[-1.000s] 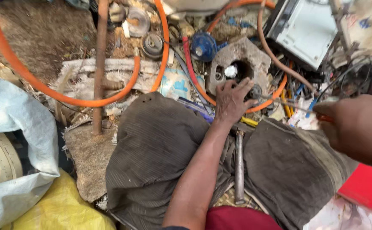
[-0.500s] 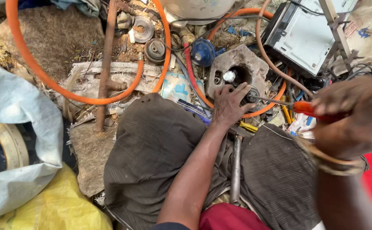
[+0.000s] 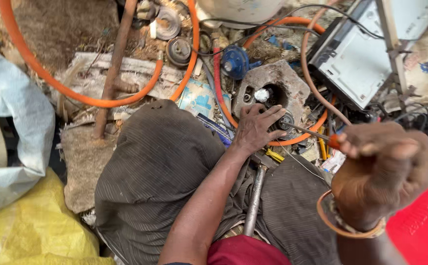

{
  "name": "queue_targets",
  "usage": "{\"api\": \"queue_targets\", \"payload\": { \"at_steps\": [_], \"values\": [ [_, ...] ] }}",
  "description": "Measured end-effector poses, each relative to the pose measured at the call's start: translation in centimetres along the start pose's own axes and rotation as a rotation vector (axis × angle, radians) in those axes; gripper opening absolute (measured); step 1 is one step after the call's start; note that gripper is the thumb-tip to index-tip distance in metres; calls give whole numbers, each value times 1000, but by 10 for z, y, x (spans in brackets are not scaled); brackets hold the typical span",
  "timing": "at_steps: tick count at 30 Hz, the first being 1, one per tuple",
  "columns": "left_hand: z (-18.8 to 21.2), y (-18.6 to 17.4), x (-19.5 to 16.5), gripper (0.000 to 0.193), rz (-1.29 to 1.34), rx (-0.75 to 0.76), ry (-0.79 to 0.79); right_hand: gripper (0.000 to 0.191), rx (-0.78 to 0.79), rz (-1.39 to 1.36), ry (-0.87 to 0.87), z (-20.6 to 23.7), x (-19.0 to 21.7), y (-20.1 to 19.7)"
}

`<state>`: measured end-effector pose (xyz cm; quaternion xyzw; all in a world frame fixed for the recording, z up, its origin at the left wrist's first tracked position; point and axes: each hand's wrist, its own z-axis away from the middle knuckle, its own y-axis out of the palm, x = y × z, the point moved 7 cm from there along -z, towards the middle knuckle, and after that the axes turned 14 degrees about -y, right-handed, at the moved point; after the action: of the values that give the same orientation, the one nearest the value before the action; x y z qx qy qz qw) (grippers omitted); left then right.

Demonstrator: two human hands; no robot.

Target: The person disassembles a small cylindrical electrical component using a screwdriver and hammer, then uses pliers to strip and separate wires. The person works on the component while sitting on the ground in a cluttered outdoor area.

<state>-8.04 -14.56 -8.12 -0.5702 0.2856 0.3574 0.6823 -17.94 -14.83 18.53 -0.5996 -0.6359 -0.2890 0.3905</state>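
The grey, rough-cast metal housing (image 3: 272, 91) with a round opening sits on the cluttered ground at about one o'clock from the person's knees, ringed by a loop of orange rubber hose (image 3: 101, 100). The left hand (image 3: 255, 128) lies flat on the housing's near edge at its six o'clock, fingers spread and pressing down to steady it. The right hand (image 3: 383, 172) is closed in a fist around the red handle of a thin-shafted screwdriver (image 3: 308, 131), whose tip reaches toward a small round fitting at the housing's four o'clock, just beside the left fingertips. Whether the tip is seated in a screw cannot be told. Judging by the pictures, the housing is still in one piece and the work at the fitting has only begun. A blue disc-shaped part (image 3: 235, 62) lies at the housing's ten o'clock, a white metal box (image 3: 366, 54) at its two o'clock.
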Motion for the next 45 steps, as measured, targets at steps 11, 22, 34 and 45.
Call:
{"api": "queue_targets", "payload": {
  "at_steps": [11, 22, 34, 45],
  "values": [
    [1, -3, 0, 70, -52, 5, -19, 42, 332, -129, 63, -26, -13, 12],
    [2, 3, 3, 74, -45, -17, 5, 49, 411, -404, 153, -40, -35, -18],
    [5, -6, -2, 67, -25, -71, 12, 12, 341, 282, 94, 8, -49, 16],
    [8, -10, -5, 57, 54, -67, 26, 6, 488, 596, -96, 25, -43, 5]
  ]
}}
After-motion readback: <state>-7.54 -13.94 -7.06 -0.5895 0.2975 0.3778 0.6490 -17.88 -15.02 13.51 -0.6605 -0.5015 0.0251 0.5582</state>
